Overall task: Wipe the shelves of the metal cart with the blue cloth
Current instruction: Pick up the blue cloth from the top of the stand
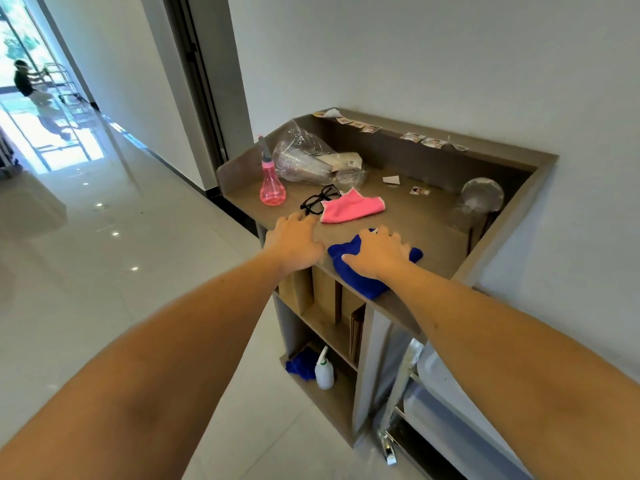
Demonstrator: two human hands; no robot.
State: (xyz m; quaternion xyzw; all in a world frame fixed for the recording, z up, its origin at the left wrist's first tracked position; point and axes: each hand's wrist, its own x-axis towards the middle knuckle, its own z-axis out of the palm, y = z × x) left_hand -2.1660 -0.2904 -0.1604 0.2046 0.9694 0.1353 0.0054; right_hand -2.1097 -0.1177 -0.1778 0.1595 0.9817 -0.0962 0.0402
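A blue cloth (356,282) lies bunched at the front edge of a brown wooden counter (426,220). My right hand (377,254) rests on top of it with fingers spread. My left hand (294,240) lies flat on the counter top just left of the cloth, holding nothing. The metal cart (403,375) stands at the lower right beside the counter. Only part of its shiny frame and pale shelves shows, and my right forearm hides the rest.
On the counter are a pink spray bottle (272,185), black glasses (318,200), a pink cloth (349,207), a plastic bag (308,157) and a small fan (481,195). A lower cubby holds another blue cloth (301,365) and a white spray bottle (324,370). A person (24,79) stands far down the corridor.
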